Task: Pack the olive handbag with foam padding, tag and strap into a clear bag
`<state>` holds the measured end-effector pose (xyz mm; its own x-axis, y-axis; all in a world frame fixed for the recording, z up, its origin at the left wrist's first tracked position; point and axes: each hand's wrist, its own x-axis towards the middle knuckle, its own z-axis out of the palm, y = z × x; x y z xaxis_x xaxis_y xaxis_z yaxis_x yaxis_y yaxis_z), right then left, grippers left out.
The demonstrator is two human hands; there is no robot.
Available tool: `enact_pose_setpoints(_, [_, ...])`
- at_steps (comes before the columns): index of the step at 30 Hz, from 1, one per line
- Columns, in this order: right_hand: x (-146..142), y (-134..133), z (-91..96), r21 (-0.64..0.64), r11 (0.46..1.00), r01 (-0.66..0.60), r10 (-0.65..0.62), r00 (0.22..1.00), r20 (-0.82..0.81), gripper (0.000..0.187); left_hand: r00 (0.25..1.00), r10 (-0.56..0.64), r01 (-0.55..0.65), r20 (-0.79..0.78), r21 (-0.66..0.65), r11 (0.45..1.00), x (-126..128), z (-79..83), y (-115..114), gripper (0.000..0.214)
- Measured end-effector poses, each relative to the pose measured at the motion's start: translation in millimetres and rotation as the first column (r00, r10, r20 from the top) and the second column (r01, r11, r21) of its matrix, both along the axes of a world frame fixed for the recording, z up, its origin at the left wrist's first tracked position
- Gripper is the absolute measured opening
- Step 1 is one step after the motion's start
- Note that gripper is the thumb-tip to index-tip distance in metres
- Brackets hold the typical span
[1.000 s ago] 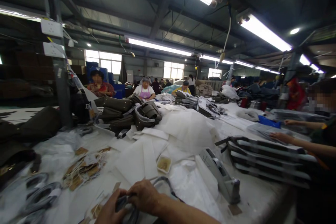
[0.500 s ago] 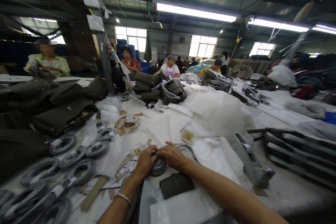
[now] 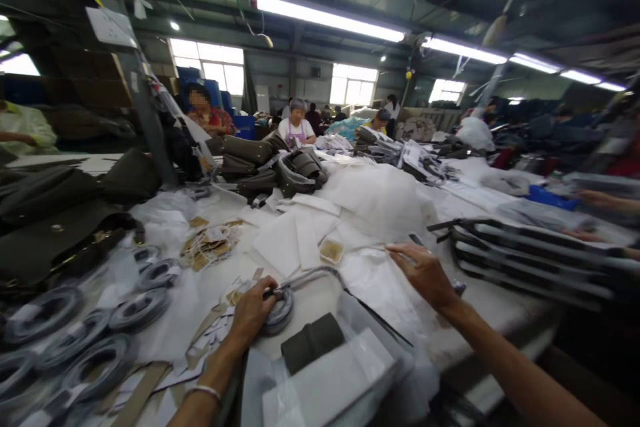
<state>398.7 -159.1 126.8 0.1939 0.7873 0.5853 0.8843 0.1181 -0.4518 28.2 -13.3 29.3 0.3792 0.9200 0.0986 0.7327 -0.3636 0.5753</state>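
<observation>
My left hand (image 3: 253, 312) is closed around a coiled grey strap (image 3: 279, 307) on the white-covered table; a loose length of the strap (image 3: 320, 273) arcs away to the right. My right hand (image 3: 424, 272) reaches out to the right, fingers loosely spread, over a clear plastic bag (image 3: 377, 280) and close to a grey tape dispenser (image 3: 457, 288) it mostly hides. A rolled dark olive piece (image 3: 311, 343) lies just in front of the coil, on folded white sheets (image 3: 325, 387).
Several coiled straps in plastic (image 3: 95, 327) lie at the left, with paper tags (image 3: 207, 245) and dark olive bags (image 3: 60, 227) behind. Stacked grey strips (image 3: 530, 260) fill the right. A grey pole (image 3: 143, 93) stands at back left. Other people work around the tables.
My right hand has left the coil and moved out to the right over the plastic bag. My left hand keeps hold of the coil. The view has shifted.
</observation>
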Motion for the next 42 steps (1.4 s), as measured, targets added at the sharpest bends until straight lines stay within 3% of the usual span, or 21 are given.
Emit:
enact_pose_setpoints(1, [29,-18,3.3,-0.046,0.989,0.138,-0.140,0.989,-0.052,0.021,1.000,-0.014,0.014,0.008,-0.001,1.000,-1,-0.2,2,0.016])
enact_pose_setpoints(3, [79,-54,4.3,-0.193,0.919,0.344,-0.377,0.911,-0.170,0.022,0.999,-0.036,0.036,0.032,0.004,0.999,-2,-2.7,7,0.019])
enact_pose_setpoints(5, [111,-80,-1.5,-0.354,0.850,0.389,-0.502,0.803,-0.322,0.022,0.998,-0.043,0.043,0.039,0.017,0.999,-3,-6.7,13,0.021])
enact_pose_setpoints(7, [127,-93,-12.5,-0.455,0.830,0.322,-0.528,0.716,-0.456,0.022,0.999,-0.036,0.035,0.026,0.025,0.999,-3,-9.2,17,0.022])
enact_pose_setpoints(13, [127,-79,-44.2,-0.490,0.852,0.182,-0.492,0.598,-0.632,0.034,0.999,-0.006,0.008,-0.051,0.024,1.000,-1,-4.1,15,0.022])
enact_pose_setpoints(17, [129,-70,-48.7,-0.440,0.857,0.267,-0.511,0.546,-0.664,0.026,0.996,0.031,-0.031,-0.081,0.002,1.000,0,-3.3,13,0.024])
enact_pose_setpoints(21, [125,-81,-51.0,-0.365,0.848,0.383,-0.525,0.525,-0.669,0.020,0.997,0.045,-0.046,-0.058,-0.005,0.999,-1,-6.6,15,0.022])
enact_pose_setpoints(28, [107,-107,-65.6,-0.430,0.788,0.441,-0.612,0.481,-0.628,0.020,0.998,0.069,-0.070,-0.013,-0.024,0.997,0,-4.5,13,0.021])
enact_pose_setpoints(31, [112,-114,-62.3,-0.479,0.755,0.448,-0.655,0.514,-0.554,0.011,0.998,0.063,-0.063,0.005,-0.045,0.997,2,2.8,5,0.017])
enact_pose_setpoints(34, [117,-123,-52.9,-0.523,0.706,0.477,-0.704,0.552,-0.447,0.015,0.997,0.074,-0.073,0.031,-0.049,0.996,4,6.9,-2,0.011])
enact_pose_setpoints(36, [109,-120,-43.4,-0.513,0.710,0.482,-0.698,0.577,-0.424,0.010,0.995,0.097,-0.094,0.036,-0.060,0.994,4,6.6,-4,0.009])
enact_pose_setpoints(38, [80,-104,-30.9,-0.443,0.793,0.418,-0.604,0.630,-0.488,0.017,0.992,0.117,-0.114,0.038,-0.071,0.991,5,4.9,-4,0.008])
enact_pose_setpoints(40, [27,-76,-17.1,-0.335,0.914,0.228,-0.395,0.687,-0.610,0.032,0.991,0.131,-0.128,0.040,-0.080,0.989,5,3.2,-4,0.009])
enact_pose_setpoints(42, [-42,-37,-7.0,-0.253,0.965,-0.074,-0.144,0.655,-0.742,0.037,0.989,0.141,-0.137,0.044,-0.085,0.987,6,2.4,-5,0.010])
